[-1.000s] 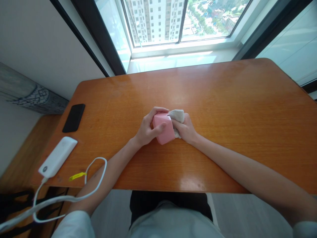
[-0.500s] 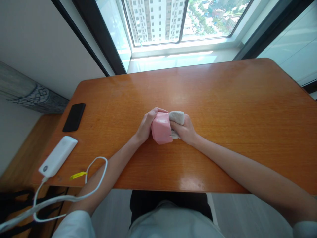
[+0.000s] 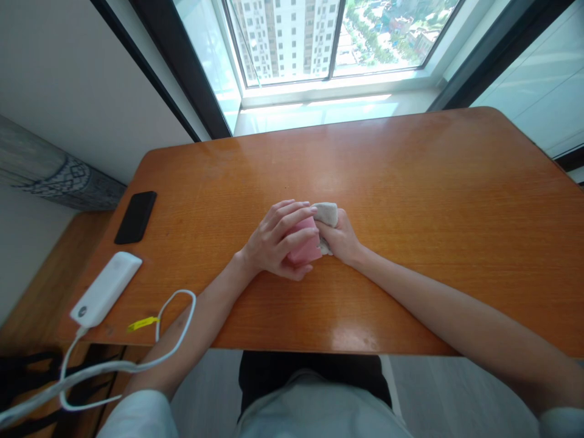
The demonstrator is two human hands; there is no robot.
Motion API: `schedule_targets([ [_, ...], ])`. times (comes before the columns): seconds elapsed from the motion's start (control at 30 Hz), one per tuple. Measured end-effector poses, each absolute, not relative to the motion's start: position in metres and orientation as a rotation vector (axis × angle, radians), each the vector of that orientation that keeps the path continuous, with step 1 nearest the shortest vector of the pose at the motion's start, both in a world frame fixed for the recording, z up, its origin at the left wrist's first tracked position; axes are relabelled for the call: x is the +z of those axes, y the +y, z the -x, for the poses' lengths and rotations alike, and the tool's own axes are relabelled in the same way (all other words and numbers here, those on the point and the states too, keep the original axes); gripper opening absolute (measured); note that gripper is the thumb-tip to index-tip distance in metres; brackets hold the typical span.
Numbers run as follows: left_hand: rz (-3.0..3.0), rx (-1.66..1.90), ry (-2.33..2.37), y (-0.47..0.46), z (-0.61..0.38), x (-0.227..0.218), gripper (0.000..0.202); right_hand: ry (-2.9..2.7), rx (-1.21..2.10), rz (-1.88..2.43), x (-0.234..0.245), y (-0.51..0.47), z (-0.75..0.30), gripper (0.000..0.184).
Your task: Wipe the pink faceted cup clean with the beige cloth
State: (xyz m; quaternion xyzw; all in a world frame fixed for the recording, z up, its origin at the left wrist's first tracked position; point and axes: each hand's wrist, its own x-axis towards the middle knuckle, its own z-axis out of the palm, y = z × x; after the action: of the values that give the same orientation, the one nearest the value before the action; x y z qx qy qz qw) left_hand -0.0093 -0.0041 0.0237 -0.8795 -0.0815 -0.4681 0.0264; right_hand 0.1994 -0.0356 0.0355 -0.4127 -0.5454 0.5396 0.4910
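Wooden desk (image 3: 410,243) bears the work: left hand (image 3: 274,240) wraps a pink block (image 3: 303,246), bracing it against the cloth (image 3: 326,213) gripped in the right hand (image 3: 340,238).

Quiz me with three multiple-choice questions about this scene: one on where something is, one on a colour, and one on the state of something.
1. Where is the black phone?
A. On the wooden table, to the person's left
B. On the windowsill
C. On the floor

2. What colour is the block in the left hand?
A. Green
B. Pink
C. Blue

3. What state is the off-white cloth in?
A. Spread flat on the table
B. Draped over the window frame
C. Bunched in the right hand

Answers:
1. A, it lies near the table's left edge.
2. B, pink shows under the left hand.
3. C, it is crumpled in the right hand's grip beside the block.
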Motion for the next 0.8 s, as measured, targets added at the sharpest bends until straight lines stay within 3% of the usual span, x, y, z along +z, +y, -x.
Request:
schedule_targets([
  [0.17,2.715,-1.407,-0.283,-0.002,0.007,0.021,0.061,-1.337,1.278,1.022,0.034,-0.035,-0.2,0.046],
  [0.3,2.852,-1.629,-0.465,-0.007,0.002,0.022,0.067,-1.344,1.271,1.044,0.037,-0.036,-0.2,0.049],
  [0.53,3.012,-1.895,-0.685,-0.015,-0.005,0.028,0.054,-1.327,1.263,1.026,0.039,-0.037,-0.199,0.048],
  [0.8,3.113,-2.169,-1.687,-0.021,-0.01,0.028,0.048,-1.316,1.287,1.064,0.037,-0.037,-0.199,0.047],
])
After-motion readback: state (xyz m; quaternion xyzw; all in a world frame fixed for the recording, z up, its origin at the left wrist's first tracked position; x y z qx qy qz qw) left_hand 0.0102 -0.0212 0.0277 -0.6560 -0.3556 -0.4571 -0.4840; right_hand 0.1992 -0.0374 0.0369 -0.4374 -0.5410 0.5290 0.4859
